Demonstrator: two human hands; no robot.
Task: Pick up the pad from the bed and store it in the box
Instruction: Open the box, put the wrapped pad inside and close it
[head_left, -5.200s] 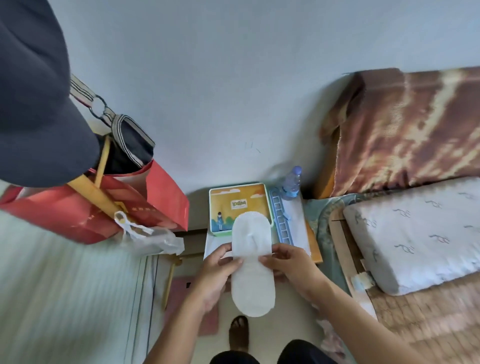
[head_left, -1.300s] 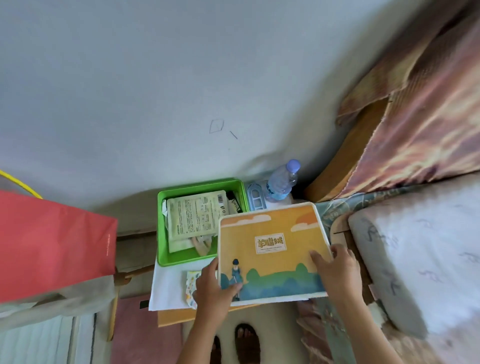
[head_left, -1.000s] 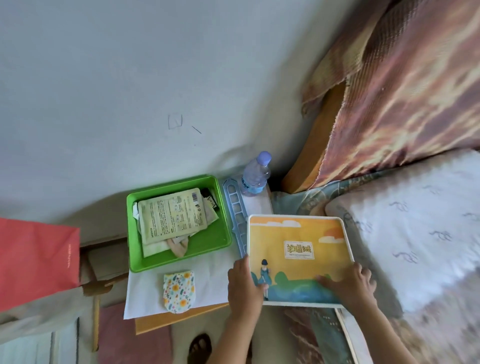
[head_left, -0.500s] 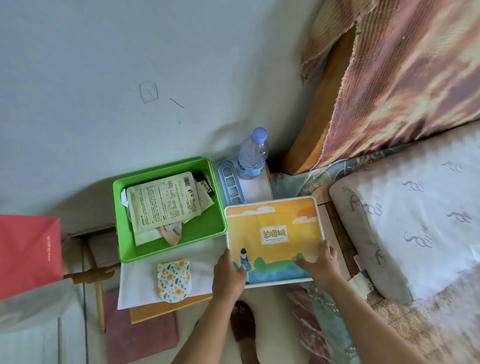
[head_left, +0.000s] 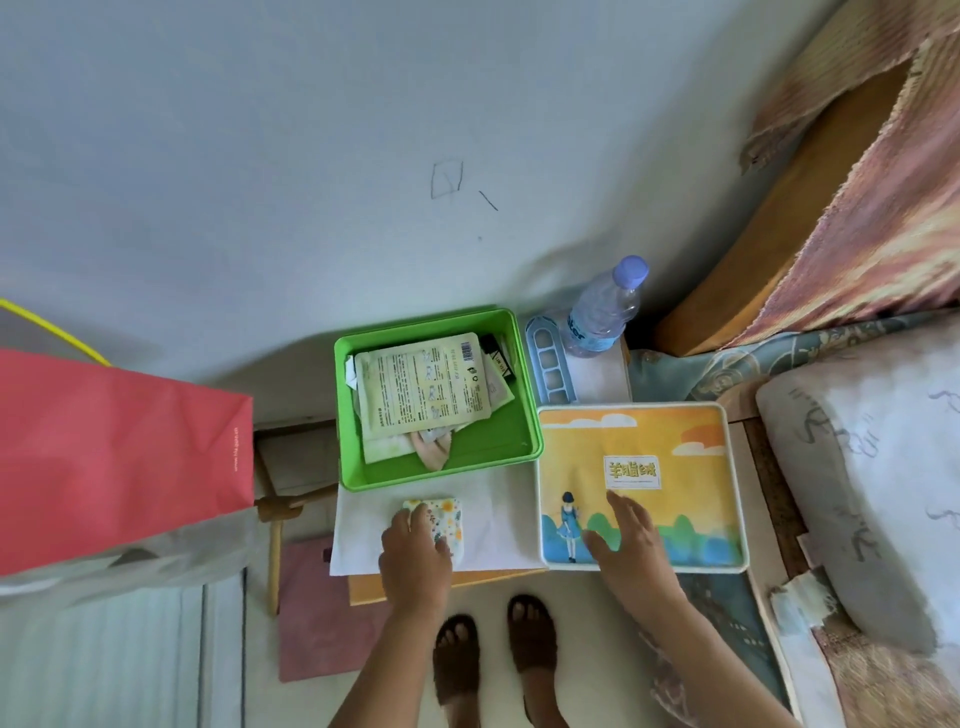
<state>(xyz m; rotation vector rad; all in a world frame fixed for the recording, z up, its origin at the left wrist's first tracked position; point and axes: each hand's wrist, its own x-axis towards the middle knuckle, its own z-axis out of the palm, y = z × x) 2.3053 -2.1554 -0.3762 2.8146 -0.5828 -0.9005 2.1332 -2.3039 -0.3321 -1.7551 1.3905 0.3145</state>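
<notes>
Since the frame half a second earlier, the left hand (head_left: 415, 553) has let go of the illustrated orange-and-blue box lid with a white rim (head_left: 641, 480) and come down on the small folded pad in its floral-printed wrapper (head_left: 439, 522), while the lid now lies flat at the right end of the bedside surface, its right edge by the bed, just beside the open bright green plastic box (head_left: 527, 402). The left fingers curl over the near left part of the pad, touching it, though whether they have closed on it or only rest on top cannot be told. The pad sits on a white sheet of paper (head_left: 498, 525) just in front of the green box, outside it. The right hand (head_left: 626, 535) lies palm down on the lower middle of the lid with fingers spread apart, gripping nothing. Inside the box are a pale printed sachet with a barcode (head_left: 423, 387) and other flat packets beneath it. Behind the lid stand a clear plastic water bottle with a lilac cap (head_left: 605, 309) and a light blue slotted plastic strip (head_left: 550, 366). A red paper bag (head_left: 119, 457) hangs at the left, and a white patterned pillow (head_left: 872, 467) lies on the bed at the right. Two feet in brown sandals (head_left: 493, 654) stand on the floor below
</notes>
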